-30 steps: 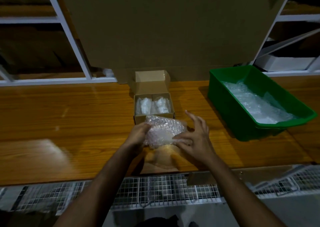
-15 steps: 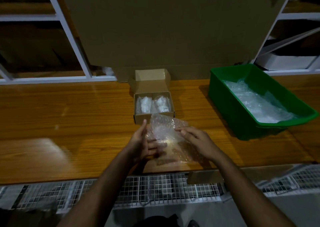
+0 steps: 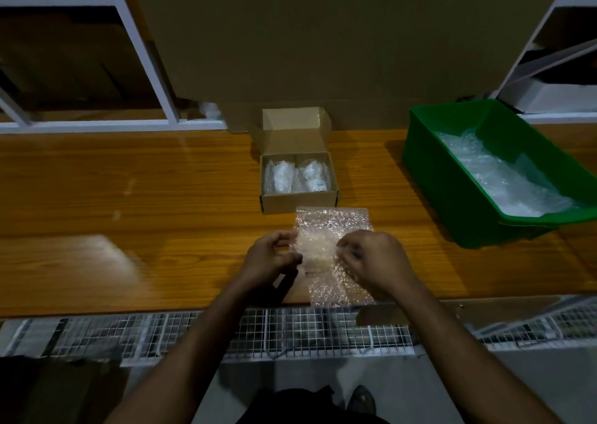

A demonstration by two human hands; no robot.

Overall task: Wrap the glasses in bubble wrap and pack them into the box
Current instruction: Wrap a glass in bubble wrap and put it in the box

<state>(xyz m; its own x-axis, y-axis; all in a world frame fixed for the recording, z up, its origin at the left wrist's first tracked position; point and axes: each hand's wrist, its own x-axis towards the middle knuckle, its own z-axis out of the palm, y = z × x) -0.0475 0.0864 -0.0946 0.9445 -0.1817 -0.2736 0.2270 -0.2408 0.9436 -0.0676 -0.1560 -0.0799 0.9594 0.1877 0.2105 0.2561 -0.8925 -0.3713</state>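
- Two wrapped glasses (image 3: pixel 296 175) fill the box (image 3: pixel 298 202) at centre frame.
- Left hand (image 3: pixel 269 259) and right hand (image 3: pixel 371 259) pinch the bubble wrap (image 3: pixel 332 229); next, probably rolling it tight.

Both forearms run out of view at the bottom edge, toward 6 o'clock. The left hand (image 3: pixel 269 258) and right hand (image 3: pixel 371 258) cover the side edges of the bubble wrap sheet (image 3: pixel 332 226), and whether a glass lies inside its hazy middle cannot be told. The fingers (image 3: pixel 347 255) of the right hand blur into the plastic. In the box (image 3: pixel 298 202), two wrapped bundles (image 3: pixel 297 176) show only as pale shapes; a small label there is too small to read. The green bin (image 3: pixel 452 197), at 2 o'clock, is cut by the right edge. A smeared glare patch (image 3: pixel 97 252) veils the counter (image 3: pixel 129 181) at 9 o'clock.
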